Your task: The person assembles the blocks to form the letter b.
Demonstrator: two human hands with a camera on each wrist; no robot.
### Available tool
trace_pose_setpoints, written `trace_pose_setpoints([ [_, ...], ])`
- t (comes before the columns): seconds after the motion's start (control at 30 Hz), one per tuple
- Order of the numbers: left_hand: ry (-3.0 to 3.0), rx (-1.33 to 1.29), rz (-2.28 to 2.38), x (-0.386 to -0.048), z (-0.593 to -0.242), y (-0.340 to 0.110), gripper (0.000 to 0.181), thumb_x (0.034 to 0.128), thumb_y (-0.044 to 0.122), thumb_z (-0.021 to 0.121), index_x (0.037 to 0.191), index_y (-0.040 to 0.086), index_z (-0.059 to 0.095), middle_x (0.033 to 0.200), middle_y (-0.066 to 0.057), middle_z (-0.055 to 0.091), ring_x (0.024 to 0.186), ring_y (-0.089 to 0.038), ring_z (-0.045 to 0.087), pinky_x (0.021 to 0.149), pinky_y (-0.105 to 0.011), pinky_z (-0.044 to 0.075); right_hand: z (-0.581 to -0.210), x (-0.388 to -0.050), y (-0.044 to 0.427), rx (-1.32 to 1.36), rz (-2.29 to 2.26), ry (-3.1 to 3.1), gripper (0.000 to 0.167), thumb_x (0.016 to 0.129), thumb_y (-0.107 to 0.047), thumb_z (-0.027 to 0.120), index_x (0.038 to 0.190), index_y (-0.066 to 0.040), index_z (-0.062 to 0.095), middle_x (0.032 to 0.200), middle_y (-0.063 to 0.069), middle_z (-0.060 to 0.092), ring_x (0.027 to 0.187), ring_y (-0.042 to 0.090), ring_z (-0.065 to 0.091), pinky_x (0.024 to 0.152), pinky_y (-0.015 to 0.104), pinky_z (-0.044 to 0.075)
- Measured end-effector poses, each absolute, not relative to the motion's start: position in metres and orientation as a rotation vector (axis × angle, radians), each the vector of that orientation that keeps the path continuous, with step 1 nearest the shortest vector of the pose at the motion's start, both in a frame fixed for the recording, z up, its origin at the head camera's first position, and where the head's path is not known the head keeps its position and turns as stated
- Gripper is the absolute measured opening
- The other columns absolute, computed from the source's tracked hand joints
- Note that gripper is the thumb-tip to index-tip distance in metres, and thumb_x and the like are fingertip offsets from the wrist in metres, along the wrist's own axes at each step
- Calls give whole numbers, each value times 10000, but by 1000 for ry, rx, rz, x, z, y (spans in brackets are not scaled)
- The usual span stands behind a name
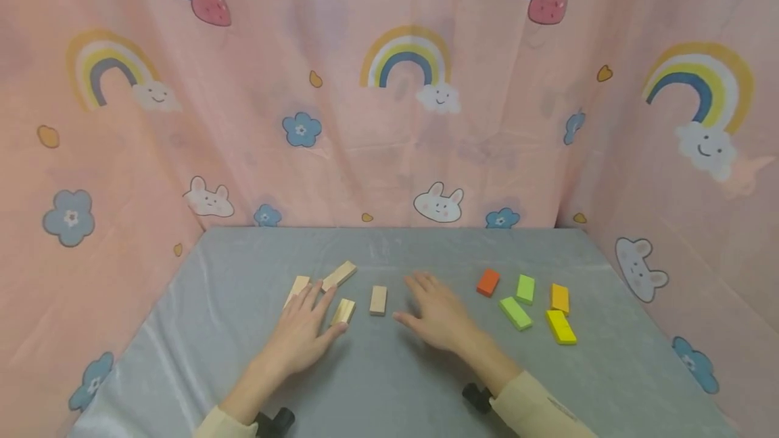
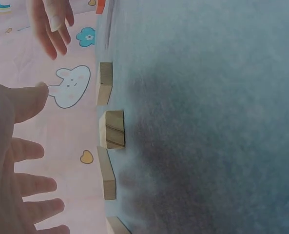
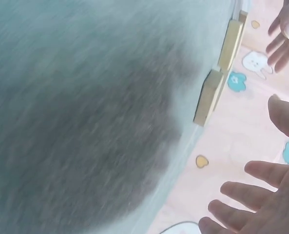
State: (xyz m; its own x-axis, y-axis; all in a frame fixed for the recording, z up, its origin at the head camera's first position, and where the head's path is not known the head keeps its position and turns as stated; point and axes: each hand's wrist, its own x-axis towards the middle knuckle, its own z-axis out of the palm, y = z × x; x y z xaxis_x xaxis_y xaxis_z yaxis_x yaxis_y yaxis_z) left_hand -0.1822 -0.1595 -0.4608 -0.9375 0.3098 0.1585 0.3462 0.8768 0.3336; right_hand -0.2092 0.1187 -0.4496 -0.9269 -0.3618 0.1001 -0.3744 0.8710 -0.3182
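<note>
Several plain wooden blocks lie on the grey cloth, left of centre in the head view. My left hand (image 1: pixel 300 338) hovers over the nearer ones, fingers spread and holding nothing. It partly covers a left block (image 1: pixel 297 287); a striped-grain block (image 1: pixel 343 311) lies beside its thumb, and an angled block (image 1: pixel 339 276) lies beyond its fingertips. Farther right is a single upright-lying block (image 1: pixel 378 301), between the two hands. My right hand (image 1: pixel 439 313) is raised to the right of that block, with straight fingers and nothing in its grasp. Both wrist views show the hands apart from the blocks (image 2: pixel 114 129).
On the right lie painted blocks: a red-orange block (image 1: pixel 488 282), green blocks (image 1: pixel 515 313), an orange block (image 1: pixel 560 299) and a yellow block (image 1: pixel 560 327). A pink patterned curtain (image 1: pixel 377 154) borders the grey-covered table (image 1: pixel 389 384) at the back and sides.
</note>
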Motion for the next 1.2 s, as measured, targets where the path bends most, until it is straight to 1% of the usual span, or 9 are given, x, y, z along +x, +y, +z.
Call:
trace_pose_setpoints([
  [0.17,-2944,-517,-601,-185,-463,-159,712,1001,456,618,1558,67,405,1594,-239,344,1470,-454,300,1158,-645,264,-453,-215,109,583,603,-3019,724,962,-474,668,1520,-61,461,1548,147,459,1449,343,392,1169,528,333],
  [0.4,-2925,-525,-676,-189,-464,-160,688,993,397,649,1540,44,427,1549,-238,410,1446,-432,356,1151,-621,300,-450,-224,93,622,776,-2993,651,960,-384,701,1473,-32,509,1476,158,534,1376,356,480,1132,529,386],
  [0.63,-2943,-519,-765,-192,-465,-161,681,995,382,656,1543,52,425,1564,-221,397,1447,-429,355,1139,-626,318,-452,-234,83,644,858,-2992,620,956,-350,714,1449,-21,530,1458,170,549,1372,358,486,1127,531,392],
  [0.87,-2926,-539,-886,-197,-466,-157,640,1007,349,648,1526,38,442,1532,-187,443,1426,-399,396,1118,-601,366,-460,-239,83,633,981,-2990,590,942,-295,733,1419,2,552,1436,189,560,1358,375,494,1124,536,392],
  [0.97,-2907,-550,-936,-201,-468,-156,616,1002,321,660,1505,25,462,1497,-175,477,1392,-387,443,1090,-588,406,-465,-242,83,625,1026,-2990,586,934,-285,744,1409,6,560,1423,191,570,1344,374,509,1112,536,405],
  [1.2,-2891,-552,-971,-211,-474,-153,579,970,287,710,1448,19,522,1426,-158,523,1246,-349,567,988,-547,500,-472,-250,81,648,1056,-2983,545,913,-262,773,1353,12,604,1344,186,623,1273,363,568,1068,530,450],
])
